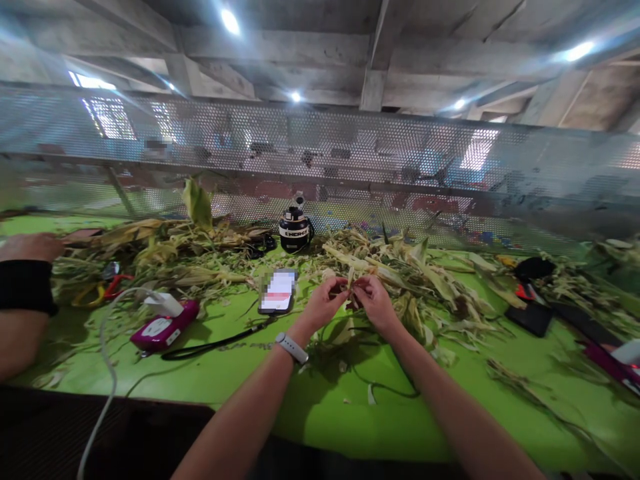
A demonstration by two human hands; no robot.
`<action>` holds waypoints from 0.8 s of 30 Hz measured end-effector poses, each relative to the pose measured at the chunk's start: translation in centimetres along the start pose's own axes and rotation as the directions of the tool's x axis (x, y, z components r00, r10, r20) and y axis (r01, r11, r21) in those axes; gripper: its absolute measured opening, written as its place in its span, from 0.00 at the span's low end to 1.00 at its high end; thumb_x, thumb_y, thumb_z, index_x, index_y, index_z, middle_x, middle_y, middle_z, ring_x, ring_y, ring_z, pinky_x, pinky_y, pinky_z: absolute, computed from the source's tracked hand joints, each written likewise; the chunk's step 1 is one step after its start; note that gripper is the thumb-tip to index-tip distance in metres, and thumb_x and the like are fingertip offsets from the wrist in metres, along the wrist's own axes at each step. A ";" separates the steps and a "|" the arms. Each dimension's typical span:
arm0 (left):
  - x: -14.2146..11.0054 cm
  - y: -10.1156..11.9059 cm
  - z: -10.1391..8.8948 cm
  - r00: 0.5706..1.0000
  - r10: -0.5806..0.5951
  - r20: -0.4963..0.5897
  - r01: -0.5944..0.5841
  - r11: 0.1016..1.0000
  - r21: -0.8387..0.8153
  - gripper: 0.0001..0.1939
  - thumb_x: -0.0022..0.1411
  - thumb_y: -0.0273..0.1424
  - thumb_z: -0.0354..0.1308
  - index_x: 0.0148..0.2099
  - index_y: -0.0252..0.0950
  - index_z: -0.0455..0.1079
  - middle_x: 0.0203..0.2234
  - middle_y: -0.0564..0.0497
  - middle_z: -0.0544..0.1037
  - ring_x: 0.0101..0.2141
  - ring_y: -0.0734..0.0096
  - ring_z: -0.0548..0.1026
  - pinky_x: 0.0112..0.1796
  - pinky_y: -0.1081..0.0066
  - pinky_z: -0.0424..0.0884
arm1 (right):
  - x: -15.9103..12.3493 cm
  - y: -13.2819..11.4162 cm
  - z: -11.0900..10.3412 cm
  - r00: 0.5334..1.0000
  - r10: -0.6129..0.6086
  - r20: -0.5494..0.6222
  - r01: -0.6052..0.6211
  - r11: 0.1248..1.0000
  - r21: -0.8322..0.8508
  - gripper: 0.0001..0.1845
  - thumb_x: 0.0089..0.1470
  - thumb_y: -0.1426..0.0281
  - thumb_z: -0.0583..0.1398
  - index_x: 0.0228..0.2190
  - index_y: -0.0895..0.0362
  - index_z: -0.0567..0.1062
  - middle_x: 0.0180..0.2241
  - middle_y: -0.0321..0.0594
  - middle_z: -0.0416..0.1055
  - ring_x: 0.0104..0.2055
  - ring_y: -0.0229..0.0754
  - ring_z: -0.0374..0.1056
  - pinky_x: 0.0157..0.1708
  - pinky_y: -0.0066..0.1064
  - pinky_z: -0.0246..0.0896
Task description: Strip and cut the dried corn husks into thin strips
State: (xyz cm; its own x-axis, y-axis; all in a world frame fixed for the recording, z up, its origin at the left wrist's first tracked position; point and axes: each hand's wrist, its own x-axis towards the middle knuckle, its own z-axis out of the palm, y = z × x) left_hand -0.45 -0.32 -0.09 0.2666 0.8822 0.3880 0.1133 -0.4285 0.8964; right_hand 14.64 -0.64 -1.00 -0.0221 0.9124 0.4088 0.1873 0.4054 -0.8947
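Note:
In the middle of the head view my left hand and my right hand are close together above the green table. Both have their fingers pinched on a pale strip of dried plant, which stands up between the fingertips. Part of it is hidden by the fingers. Just beyond lies a heap of dried leaves and stalks. A loose leaf rests below my hands. To the left of my left hand is a phone with a lit screen and a black strap.
A black bottle stands before the perforated metal screen. At left are a purple power strip with a white charger and cable, scissors, another leaf heap and another person's arm. A dark flat object lies at right.

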 end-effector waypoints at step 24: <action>0.3 -1.5 -0.3 0.997 -0.051 -0.055 0.047 0.997 -0.064 0.08 0.55 0.31 0.55 0.38 0.35 0.65 0.28 0.53 0.71 0.28 0.74 0.71 0.30 0.71 0.73 | -0.8 -1.8 -0.5 0.871 -0.423 0.251 0.450 0.481 -0.753 0.09 0.59 0.70 0.52 0.32 0.55 0.73 0.35 0.45 0.68 0.40 0.46 0.63 0.42 0.38 0.60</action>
State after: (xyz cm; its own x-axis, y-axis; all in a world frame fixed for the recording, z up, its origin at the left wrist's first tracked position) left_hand -0.80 0.62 -1.23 0.2073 0.9122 0.3535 0.0641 -0.3732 0.9255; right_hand 14.80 -2.15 0.32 -0.3444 0.6376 0.6891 0.8193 0.5626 -0.1110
